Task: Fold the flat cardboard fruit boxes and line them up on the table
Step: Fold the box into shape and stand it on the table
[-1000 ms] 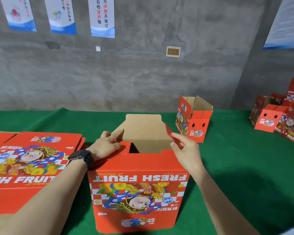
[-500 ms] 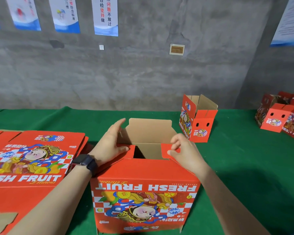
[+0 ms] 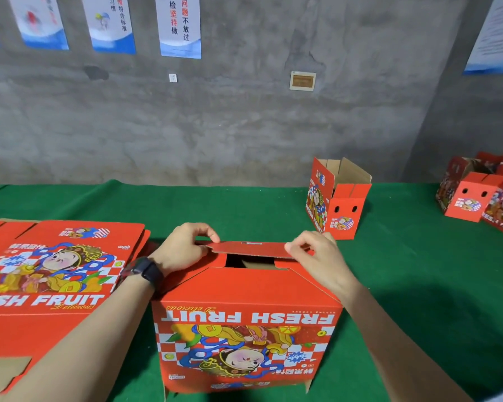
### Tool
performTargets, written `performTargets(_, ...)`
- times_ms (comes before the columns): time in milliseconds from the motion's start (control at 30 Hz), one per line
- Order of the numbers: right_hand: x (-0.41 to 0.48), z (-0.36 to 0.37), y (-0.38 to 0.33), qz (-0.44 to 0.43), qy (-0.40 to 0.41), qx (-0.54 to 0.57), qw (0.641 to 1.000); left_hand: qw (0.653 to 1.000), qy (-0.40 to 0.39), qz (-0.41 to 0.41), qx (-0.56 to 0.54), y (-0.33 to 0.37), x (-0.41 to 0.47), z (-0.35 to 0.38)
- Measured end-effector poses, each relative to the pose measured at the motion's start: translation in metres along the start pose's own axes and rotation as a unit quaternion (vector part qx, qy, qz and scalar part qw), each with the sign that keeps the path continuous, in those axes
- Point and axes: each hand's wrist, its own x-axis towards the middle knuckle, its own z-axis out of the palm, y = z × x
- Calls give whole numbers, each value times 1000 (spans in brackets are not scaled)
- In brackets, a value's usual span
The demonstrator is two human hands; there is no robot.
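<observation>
box [image 3: 244, 329], inverted at the near middle of the table [image 3: 244, 210]: its far flap [image 3: 250, 248] is lying crosswise over the opening, long axis running left to right between the hands, left hand [image 3: 183, 248] pinching the left end, right hand [image 3: 317, 256] pinching the right.

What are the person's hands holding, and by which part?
The red box in front, by its far top flap: the left hand grips the flap's left end, the right hand pinches its right end.
</observation>
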Motion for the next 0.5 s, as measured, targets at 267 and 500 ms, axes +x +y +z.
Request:
performTargets(267, 8, 2, 1, 42, -134, -134, 981, 983, -178, -48, 17, 3, -4, -4)
performTargets(500, 12, 12, -4, 42, -124, -273, 953, 978, -116, -16, 173, 4, 2, 9)
